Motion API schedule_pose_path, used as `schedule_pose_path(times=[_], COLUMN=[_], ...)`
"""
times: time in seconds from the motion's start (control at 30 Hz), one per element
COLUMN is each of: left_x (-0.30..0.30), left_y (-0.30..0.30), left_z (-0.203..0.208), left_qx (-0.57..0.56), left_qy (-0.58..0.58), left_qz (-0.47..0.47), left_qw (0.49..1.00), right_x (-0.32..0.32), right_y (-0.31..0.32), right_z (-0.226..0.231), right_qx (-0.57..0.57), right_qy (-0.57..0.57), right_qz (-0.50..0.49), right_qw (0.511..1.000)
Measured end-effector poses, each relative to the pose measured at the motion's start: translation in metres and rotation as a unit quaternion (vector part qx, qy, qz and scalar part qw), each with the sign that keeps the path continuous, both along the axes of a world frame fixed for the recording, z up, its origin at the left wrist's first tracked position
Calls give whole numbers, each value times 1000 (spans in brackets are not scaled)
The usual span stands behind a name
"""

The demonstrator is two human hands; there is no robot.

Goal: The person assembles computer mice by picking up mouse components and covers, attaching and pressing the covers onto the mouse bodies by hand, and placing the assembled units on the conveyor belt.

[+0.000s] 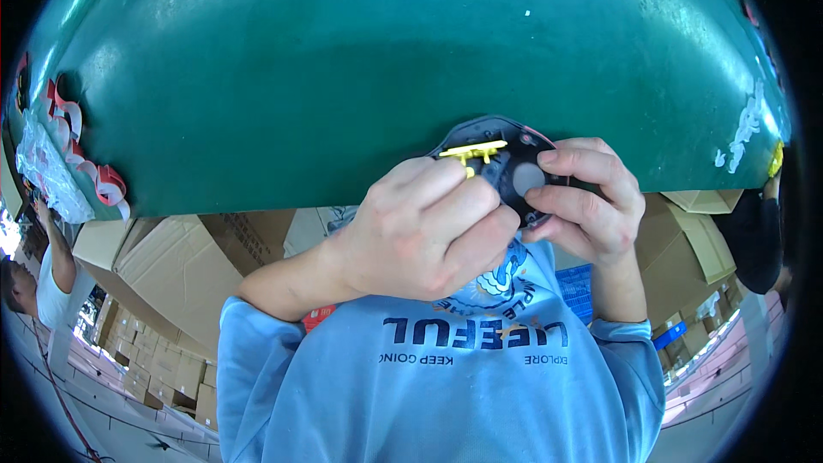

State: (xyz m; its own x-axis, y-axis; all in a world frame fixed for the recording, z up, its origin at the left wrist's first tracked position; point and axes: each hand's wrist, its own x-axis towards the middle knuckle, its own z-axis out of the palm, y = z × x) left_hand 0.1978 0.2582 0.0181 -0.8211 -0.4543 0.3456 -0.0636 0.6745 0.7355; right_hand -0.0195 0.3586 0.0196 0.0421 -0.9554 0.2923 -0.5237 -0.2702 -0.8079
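Note:
My right hand (596, 197) grips the edge of a dark, rounded plastic shell (482, 130), its thumb and fingers closed over the rim. A round grey disc (527, 177) shows inside the shell, next to the right fingertips. My left hand (437, 227) is closed, its fingertips at a bright yellow plastic piece (473, 151) with a long bar and short pegs. That piece lies across the shell's inner side; the left fingers hide its lower part. Both hands are close together at the table's near edge, in front of my chest.
A green tabletop (326, 86) stretches ahead. Curled red-and-white strips (107, 184) and a clear plastic bag (53, 167) lie at the left. White scraps (744, 133) lie at the right. Cardboard boxes (176, 270) stand below the edge. Other people (51, 274) are at both sides.

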Motion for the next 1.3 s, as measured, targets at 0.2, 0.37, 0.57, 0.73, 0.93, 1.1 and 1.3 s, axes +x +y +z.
schedule_pose_path(times=[0.2, 0.37, 0.57, 0.73, 0.93, 1.1, 1.3], left_x=[-2, -4, 6, 39, 53, 57, 65], left_y=[-18, -8, -15, -5, 30, 47, 60], left_z=[7, 10, 33, 35, 34, 35, 37], left_qx=[79, 35, 147, 233, 308, 235, 124], left_qy=[-5, -16, -64, -40, 14, 52, 32], left_qz=[-50, -25, -66, -32, 8, -39, -108], left_qw=[996, 999, 985, 971, 951, 970, 986], right_x=[-9, 5, 7, 31, 52, 43, 53], right_y=[-4, 7, 18, 51, 85, 93, 105], right_z=[23, 13, 34, 40, 29, 35, 35], right_qx=[150, 101, 196, 273, 298, 233, 140], right_qy=[7, 0, -100, -285, -456, -237, -103], right_qz=[86, 31, 29, 0, -47, 56, 8], right_qw=[985, 994, 975, 919, 837, 941, 985])
